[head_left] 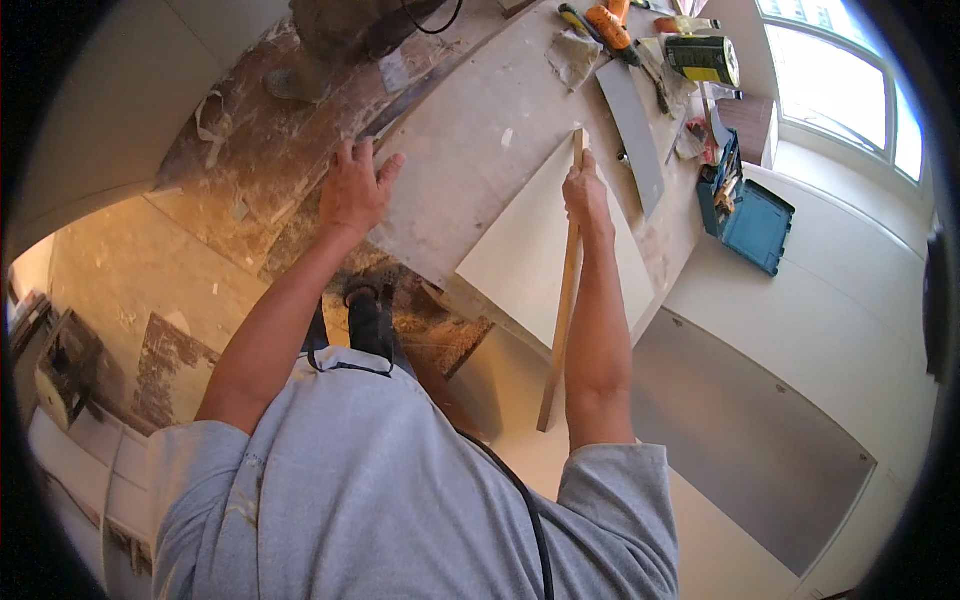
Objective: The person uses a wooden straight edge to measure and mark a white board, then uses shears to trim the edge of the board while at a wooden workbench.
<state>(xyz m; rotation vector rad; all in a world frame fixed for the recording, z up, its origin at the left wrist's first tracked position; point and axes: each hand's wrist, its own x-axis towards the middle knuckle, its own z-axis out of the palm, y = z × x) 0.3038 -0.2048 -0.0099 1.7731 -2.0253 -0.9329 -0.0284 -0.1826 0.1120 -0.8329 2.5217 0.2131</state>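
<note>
My right hand (588,197) grips a long, narrow wooden strip (555,370) near its upper end, over a pale cream square board (510,260) on the worktable. The strip runs down past the board's near edge beside my forearm. My left hand (358,190) is open with fingers apart at the worktable's left edge, holding nothing; I cannot tell whether it touches the top. A long grey plate (630,140) lies to the right of the board.
The worktable (450,140) also bears orange-handled tools (610,32), a rag (572,60) and a can (700,58). An open teal toolbox (757,225) is at the right, beside white panels (820,320). A dusty floor (120,290) with board pieces lies at the left.
</note>
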